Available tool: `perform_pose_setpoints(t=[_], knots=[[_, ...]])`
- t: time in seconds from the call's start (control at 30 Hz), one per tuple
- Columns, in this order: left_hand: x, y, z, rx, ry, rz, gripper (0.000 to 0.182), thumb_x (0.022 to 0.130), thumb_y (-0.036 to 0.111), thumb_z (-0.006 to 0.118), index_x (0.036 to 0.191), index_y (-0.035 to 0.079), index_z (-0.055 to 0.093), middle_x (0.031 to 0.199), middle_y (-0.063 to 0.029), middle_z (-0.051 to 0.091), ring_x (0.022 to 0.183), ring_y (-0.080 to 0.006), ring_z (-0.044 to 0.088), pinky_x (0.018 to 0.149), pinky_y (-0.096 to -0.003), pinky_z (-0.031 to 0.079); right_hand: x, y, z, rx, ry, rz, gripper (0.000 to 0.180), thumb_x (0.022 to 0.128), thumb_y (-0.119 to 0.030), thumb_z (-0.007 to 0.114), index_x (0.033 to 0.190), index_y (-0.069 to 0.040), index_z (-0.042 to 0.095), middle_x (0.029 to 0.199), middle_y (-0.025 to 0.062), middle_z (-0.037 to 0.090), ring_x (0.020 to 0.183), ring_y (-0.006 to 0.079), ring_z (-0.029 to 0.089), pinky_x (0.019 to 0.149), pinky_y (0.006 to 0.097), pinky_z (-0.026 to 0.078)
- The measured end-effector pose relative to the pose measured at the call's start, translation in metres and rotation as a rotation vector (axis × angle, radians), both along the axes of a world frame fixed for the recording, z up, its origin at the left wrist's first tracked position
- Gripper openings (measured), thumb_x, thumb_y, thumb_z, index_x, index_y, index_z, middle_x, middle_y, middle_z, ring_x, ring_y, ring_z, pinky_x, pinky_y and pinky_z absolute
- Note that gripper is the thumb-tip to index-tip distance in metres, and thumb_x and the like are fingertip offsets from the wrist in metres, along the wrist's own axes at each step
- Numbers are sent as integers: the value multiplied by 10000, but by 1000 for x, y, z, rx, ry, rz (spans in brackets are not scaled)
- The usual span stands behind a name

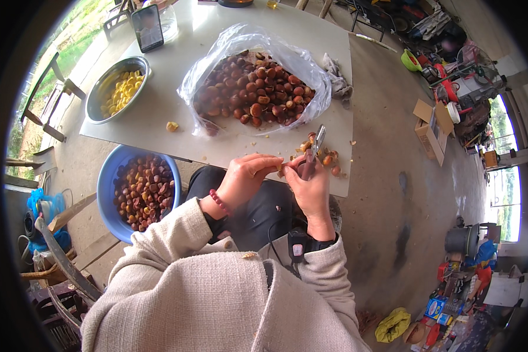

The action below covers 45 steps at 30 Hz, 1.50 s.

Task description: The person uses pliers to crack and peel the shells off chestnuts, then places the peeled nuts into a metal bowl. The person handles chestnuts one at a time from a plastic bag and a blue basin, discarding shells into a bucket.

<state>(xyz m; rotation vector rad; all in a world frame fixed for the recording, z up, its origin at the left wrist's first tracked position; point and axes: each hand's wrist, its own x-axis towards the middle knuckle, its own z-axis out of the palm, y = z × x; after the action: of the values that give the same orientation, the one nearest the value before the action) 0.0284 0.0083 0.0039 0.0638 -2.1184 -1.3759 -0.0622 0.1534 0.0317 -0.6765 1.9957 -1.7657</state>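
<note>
My right hand (309, 182) holds a pair of scissors or shears (317, 143) in its palm, blades pointing away from me, while its thumb and fingertips meet those of my left hand (251, 174). Both hands grip a small yellowish piece, probably a chestnut (280, 170), mostly hidden by the fingers. Chestnuts and shell scraps (330, 159) lie on the table by my right hand. Beyond my hands, a clear plastic bag (323, 83) holds many brown chestnuts (259, 90). A peeled chestnut (172, 126) lies alone on the table to the left.
On the white table (167, 88) stand a metal bowl (147, 70) of peeled yellow chestnuts, an upright phone (148, 28) and a crumpled grey cloth (338, 79). A blue basin (103, 193) of brown shells or chestnuts is left of my knees. A cardboard box (431, 132) sits on the floor at right.
</note>
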Motion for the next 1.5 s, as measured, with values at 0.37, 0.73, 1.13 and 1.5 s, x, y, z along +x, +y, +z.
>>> perform_pose_setpoints(t=[0.37, 0.73, 1.13, 1.5], knots=[[1, -5, -1, -244, 88, 9, 335, 741, -74, 640, 1048, 45, 703, 977, -113, 701, 846, -281, 663, 734, -352, 551, 2, -3, 2, 3, 35, 12, 89, 863, 10, 676, 862, -13, 590, 765, 35, 665, 708, 85, 626, 660, 219, 488], [0, 4, 1, 297, -122, -120, 211, 886, 20, 637, 1090, 42, 681, 1010, -76, 708, 905, -178, 675, 740, -290, 532, 0, 0, -4, 22, 79, -78, 139, 832, -36, 694, 893, -23, 570, 747, 16, 619, 665, 83, 585, 634, 242, 488], [-1, -4, -1, 1507, -381, -582, 255, 1007, 148, 505, 1236, 47, 550, 1148, -69, 646, 1001, -120, 629, 812, -221, 502, -15, 8, 1, 85, 411, -183, 82, 857, -32, 641, 881, -22, 563, 771, 48, 638, 720, 134, 639, 690, 288, 506], [-2, -4, -7, 1648, -396, -621, 206, 994, 147, 516, 1166, 50, 574, 957, 16, 612, 864, -64, 585, 750, -209, 483, -6, 7, 12, 80, 274, 25, 143, 848, -34, 704, 918, -36, 579, 842, 34, 673, 781, 87, 630, 716, 245, 501]])
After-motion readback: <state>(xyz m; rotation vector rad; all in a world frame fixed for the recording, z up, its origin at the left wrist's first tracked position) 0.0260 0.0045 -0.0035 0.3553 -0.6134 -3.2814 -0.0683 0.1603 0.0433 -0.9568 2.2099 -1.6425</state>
